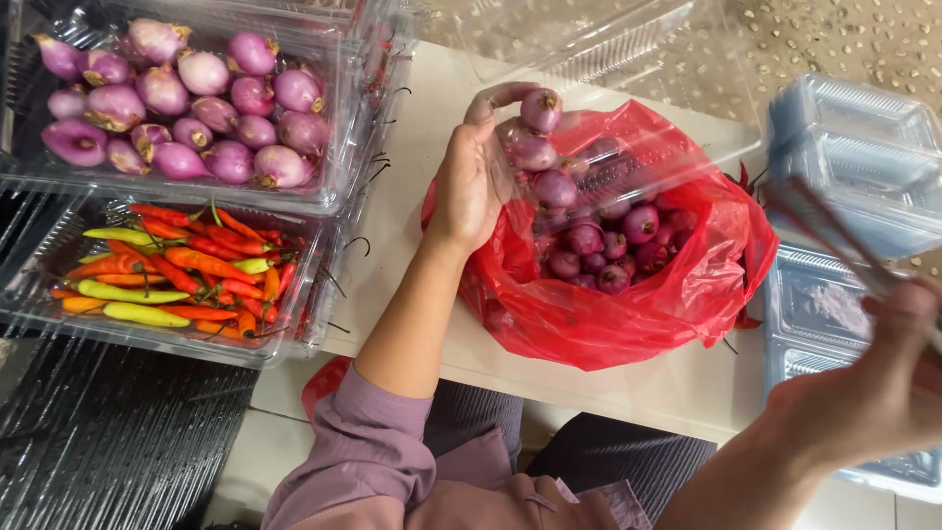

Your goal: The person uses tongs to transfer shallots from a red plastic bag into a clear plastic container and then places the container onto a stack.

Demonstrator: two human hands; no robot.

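The open mouth of the red plastic bag gives a way in from above, but the left hand and a clear plastic lid crowd its far rim. Left of the bag, a bare strip of white table runs between the bag and two clear trays: one filled with shallots, one with chillies. Chilli stems poke out into that strip. On the right, stacked empty clear containers stand just beside the bag, and the right hand blocks the near corner there.
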